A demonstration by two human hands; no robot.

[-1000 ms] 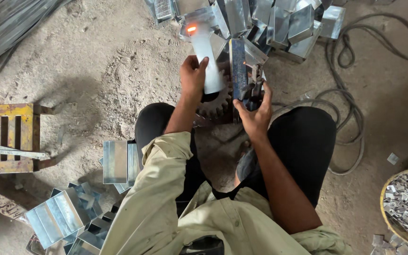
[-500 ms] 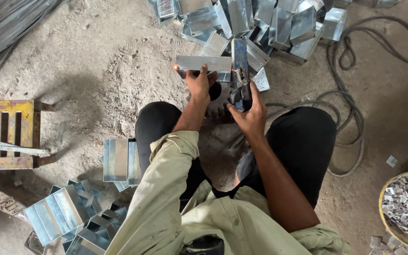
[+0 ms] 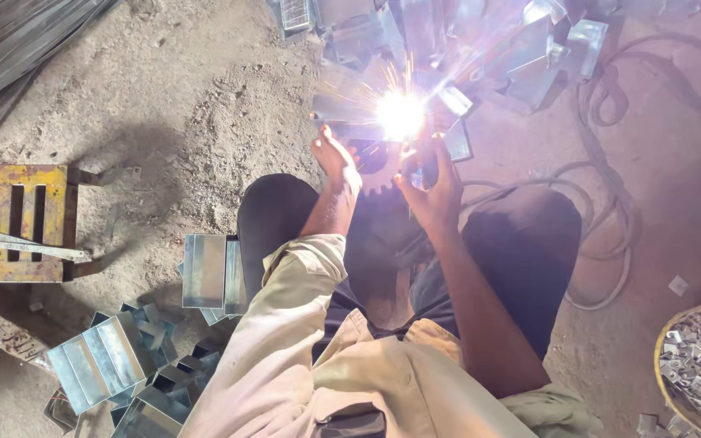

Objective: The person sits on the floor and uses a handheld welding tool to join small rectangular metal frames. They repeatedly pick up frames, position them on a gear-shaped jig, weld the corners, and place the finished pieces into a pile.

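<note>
A grey sheet-metal piece [image 3: 349, 109] lies on the dirt floor [image 3: 164, 97], long axis crosswise, just ahead of both hands. The left hand [image 3: 333, 154] steadies its near edge, grip unclear. The right hand [image 3: 436, 182], grip clamped on a welding holder [image 3: 422, 166], sparks a bright arc [image 3: 401, 113] at its right end.

One head-worn camera looks steeply down, close over the dirt floor [image 3: 164, 105].
</note>
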